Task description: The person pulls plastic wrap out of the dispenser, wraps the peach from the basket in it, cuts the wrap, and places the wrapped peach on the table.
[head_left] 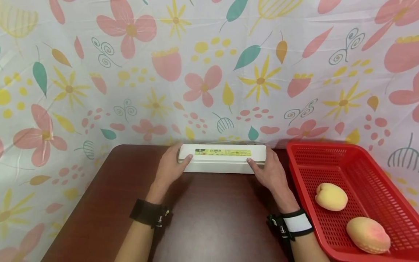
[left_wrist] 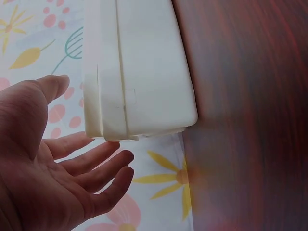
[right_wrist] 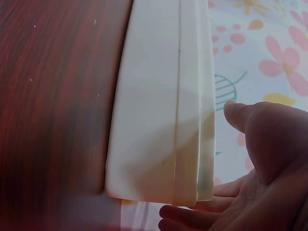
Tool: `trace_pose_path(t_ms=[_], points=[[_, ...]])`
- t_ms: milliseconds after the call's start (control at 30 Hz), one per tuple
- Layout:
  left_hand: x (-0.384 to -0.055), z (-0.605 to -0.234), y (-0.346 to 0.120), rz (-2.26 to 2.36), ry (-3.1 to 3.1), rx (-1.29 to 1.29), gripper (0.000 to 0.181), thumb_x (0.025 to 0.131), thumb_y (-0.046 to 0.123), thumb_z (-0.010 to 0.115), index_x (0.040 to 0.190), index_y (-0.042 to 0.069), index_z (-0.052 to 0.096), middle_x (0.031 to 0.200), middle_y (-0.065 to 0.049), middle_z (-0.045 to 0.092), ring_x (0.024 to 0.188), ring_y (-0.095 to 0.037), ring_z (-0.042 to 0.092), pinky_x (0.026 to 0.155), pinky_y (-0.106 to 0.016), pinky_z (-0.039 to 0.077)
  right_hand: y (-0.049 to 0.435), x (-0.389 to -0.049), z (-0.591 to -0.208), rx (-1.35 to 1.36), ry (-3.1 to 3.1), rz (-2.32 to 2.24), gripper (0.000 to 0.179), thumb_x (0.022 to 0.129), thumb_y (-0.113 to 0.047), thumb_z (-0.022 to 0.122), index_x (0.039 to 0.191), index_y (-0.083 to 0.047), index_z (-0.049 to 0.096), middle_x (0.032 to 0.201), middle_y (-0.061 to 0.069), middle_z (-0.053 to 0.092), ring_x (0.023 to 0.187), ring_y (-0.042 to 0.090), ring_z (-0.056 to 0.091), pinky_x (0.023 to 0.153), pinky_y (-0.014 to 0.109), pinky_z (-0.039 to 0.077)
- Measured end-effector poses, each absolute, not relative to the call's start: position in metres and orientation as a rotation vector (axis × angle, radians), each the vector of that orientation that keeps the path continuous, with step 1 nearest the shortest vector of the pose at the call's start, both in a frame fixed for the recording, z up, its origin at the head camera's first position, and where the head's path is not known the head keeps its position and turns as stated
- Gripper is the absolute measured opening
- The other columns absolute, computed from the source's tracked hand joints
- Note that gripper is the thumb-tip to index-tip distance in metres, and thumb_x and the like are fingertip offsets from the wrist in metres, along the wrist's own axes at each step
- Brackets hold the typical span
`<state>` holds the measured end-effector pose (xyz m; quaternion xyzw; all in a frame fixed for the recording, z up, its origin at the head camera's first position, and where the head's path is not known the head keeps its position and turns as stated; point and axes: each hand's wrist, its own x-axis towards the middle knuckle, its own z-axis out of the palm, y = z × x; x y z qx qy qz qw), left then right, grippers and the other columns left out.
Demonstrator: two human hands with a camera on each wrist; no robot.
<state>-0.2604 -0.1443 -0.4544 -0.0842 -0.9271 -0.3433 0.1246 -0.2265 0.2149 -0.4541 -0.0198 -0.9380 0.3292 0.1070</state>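
Observation:
A long white box (head_left: pixel 226 166) with a yellow-green printed label lies across the far edge of the dark wooden table. My left hand (head_left: pixel 171 165) is at its left end, thumb near the front corner. At the opposite end is my right hand (head_left: pixel 269 167), in much the same pose. In the left wrist view the fingers (left_wrist: pixel 103 171) are loosely spread by the end of the white box (left_wrist: pixel 154 67), and the thumb stands apart from it. The right wrist view likewise has the thumb (right_wrist: pixel 236 115) off the box (right_wrist: pixel 144 106), with fingers partly hidden at its end.
To the right stands a red plastic basket (head_left: pixel 294 174) with slotted sides. Inside it are two peach-like fruits, one yellow (head_left: pixel 331 197) and one blushed pink (head_left: pixel 368 234). Behind the table (head_left: pixel 209 218) hangs a flower-patterned cloth (head_left: pixel 203 120).

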Motion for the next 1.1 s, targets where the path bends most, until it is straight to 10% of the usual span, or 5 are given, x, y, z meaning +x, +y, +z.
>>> trace_pose_path(t_ms=[1100], points=[[-0.255,-0.442,-0.147,-1.169,-2.668,-0.121,0.059,0.104,0.050,0.064,0.147,0.009,0.061,0.138,-0.017,0.069,0.130,-0.033,0.063,0.110,-0.054,0.048,0.210,-0.220,-0.442,-0.115,-2.743,1.089,0.079,0.104,-0.039,0.065,0.161,0.005,0.031,0.155,0.029,0.044,0.137,0.044,0.047,0.115,0.066,0.039]])
